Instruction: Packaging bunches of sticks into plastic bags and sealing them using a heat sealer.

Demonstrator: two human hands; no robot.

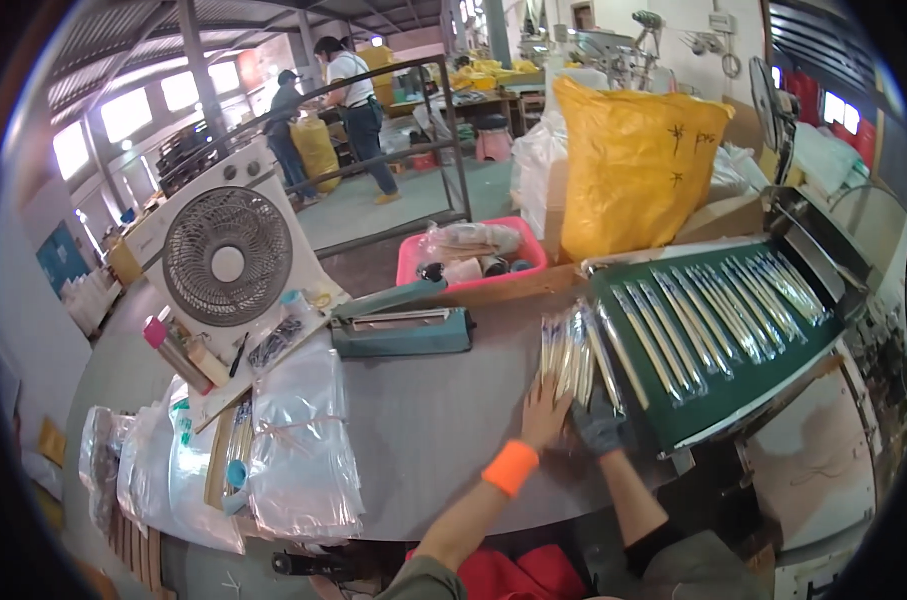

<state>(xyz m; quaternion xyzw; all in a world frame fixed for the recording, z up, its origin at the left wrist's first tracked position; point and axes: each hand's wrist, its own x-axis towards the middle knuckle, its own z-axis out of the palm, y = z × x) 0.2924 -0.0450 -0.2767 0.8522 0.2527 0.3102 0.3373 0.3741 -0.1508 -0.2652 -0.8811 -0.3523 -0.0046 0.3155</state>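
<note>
A loose bundle of wrapped wooden chopsticks (570,352), slim pale sticks in clear sleeves with blue marks, lies on the grey table beside the conveyor. My left hand (545,412), bare with an orange wristband, rests on the bundle's near end, fingers stretched out. At its lower right side, my right hand (599,428) in a dark grey glove closes on the packets' near ends; some of its fingers are hidden. More wrapped chopsticks (718,320) lie in a row on the green conveyor belt (773,378) to the right.
A teal bag sealer (403,335) stands ahead on the table (423,430). Clear plastic bags (303,440), a fan (226,262) and a flask (176,352) are at left. Behind are a pink basket (405,262) and yellow sack (633,170). Two people (353,110) stand beyond a railing.
</note>
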